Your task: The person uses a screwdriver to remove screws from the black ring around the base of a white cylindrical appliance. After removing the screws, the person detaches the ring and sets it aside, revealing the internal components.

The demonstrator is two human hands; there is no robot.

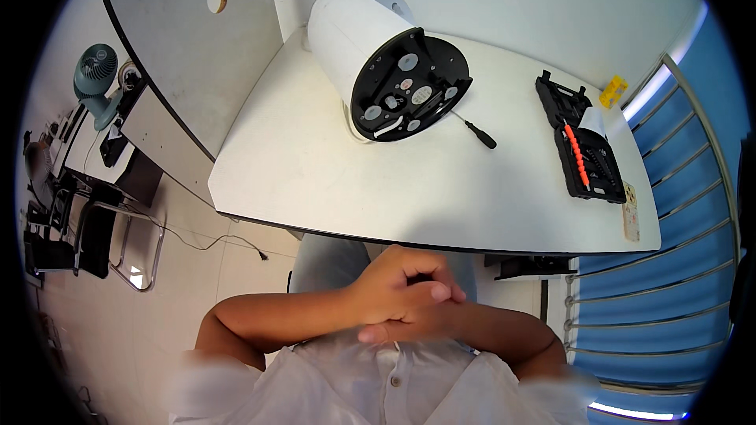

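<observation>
Over my lap, just in front of the table edge, my left hand (391,279) and my right hand (421,320) are clasped together, fingers curled, with no object seen in them. My forearms cross inward from both sides. Beyond them on the white table (315,189), a white rounded appliance (339,27) lies tipped on its side. Its black underside (417,79), with several pale round feet, faces me. A black-handled screwdriver (480,134) lies beside it, its shaft reaching toward the base's rim. Neither hand touches the appliance or the screwdriver.
An opened black tool case (583,165) with an orange flexible shaft (576,156) lies at the right. Near it are a yellow object (613,91) and a small pale item (631,220). Metal railings (669,212) run rightward. A fan (96,83) and chair (102,236) stand left.
</observation>
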